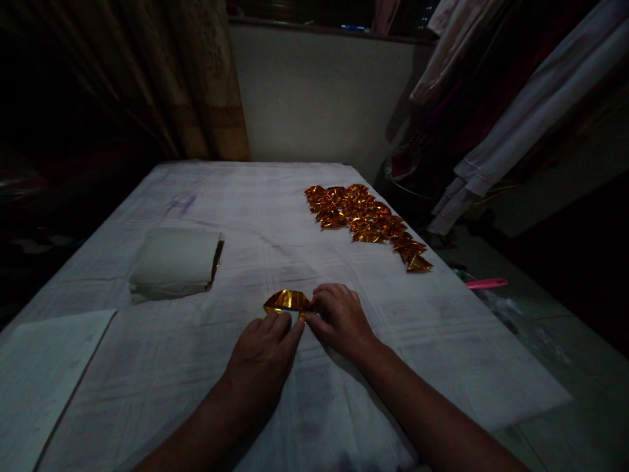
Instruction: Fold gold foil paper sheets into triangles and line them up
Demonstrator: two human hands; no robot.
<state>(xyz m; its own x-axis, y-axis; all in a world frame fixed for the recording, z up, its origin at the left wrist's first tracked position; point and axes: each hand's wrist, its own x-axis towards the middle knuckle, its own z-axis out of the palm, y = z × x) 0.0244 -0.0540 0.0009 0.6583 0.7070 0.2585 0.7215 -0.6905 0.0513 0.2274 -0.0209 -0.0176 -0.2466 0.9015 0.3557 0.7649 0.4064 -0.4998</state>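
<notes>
My left hand (263, 351) lies flat at six o'clock with its fingers together, their tips pressing the near edge of the gold foil piece (286, 301), while my right hand (339, 318) at five o'clock curls its fingers down on the foil's right end, pinning it to the white cloth (275, 216), so the shiny sheet seems held from springing open. At nine o'clock lies a sheet of paper (44, 367), and beyond it at ten a wrapped stack (171, 263) showing a foil edge. Farther off at one o'clock folded gold pieces (366, 219) lie in a tidy cluster, well apart from my hands.
</notes>
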